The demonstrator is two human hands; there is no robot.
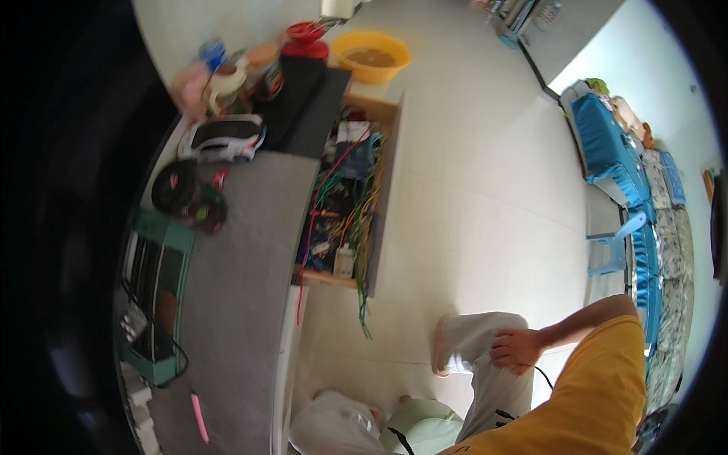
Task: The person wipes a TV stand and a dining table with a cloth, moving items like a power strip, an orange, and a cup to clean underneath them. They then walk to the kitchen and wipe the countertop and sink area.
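Note:
My right hand (pixel 516 350) rests on the knee of my light grey trousers (pixel 483 335), with nothing visible in it. My left hand is out of view. Before me, to the left, stands a long cabinet with a grey top (pixel 244 273). Its drawer (pixel 389 165) is pulled out and packed with wires and small parts. A red wire (pixel 310 233) trails over the drawer's front corner. Green wires (pixel 362 313) hang over its end. On the top lies a pink pen-like stick (pixel 199 418).
A green metal-framed device (pixel 156 369) with a black cable and a dark jar (pixel 190 196) stand on the cabinet. Farther off are a white-and-black device (pixel 224 136), a lidded jar (pixel 264 71) and a yellow basin (pixel 372 54) of brownish liquid. A blue plastic chair (pixel 614 250) stands by the sofa (pixel 611 142).

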